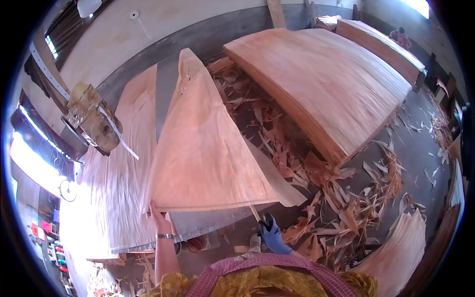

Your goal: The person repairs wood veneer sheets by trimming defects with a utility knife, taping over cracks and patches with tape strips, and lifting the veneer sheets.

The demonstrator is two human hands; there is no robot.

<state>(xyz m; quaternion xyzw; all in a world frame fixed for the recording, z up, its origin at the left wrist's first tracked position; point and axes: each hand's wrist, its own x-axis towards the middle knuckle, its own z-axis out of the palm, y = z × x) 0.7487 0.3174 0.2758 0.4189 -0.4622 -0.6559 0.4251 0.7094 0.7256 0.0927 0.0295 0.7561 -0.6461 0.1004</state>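
Observation:
A large, thin wood veneer sheet (208, 153) is raised in front of me, narrowing toward its far end. At its near left corner my bare left hand (159, 222) grips the edge, with a metal-banded watch on the wrist. My right hand (271, 232), in a blue and black glove, is closed around a thin wooden stick (255, 213) just below the sheet's near right edge. The stick's upper end is hidden under the sheet. Beneath and left of it lies a broad layer of veneer (123, 188).
A thick veneer stack (321, 79) stands at the right, with another stack (376, 44) behind it. Torn veneer scraps (341, 198) litter the floor between. A strapped, worn block (94, 116) hangs at the left. A person (400, 37) is at the far right.

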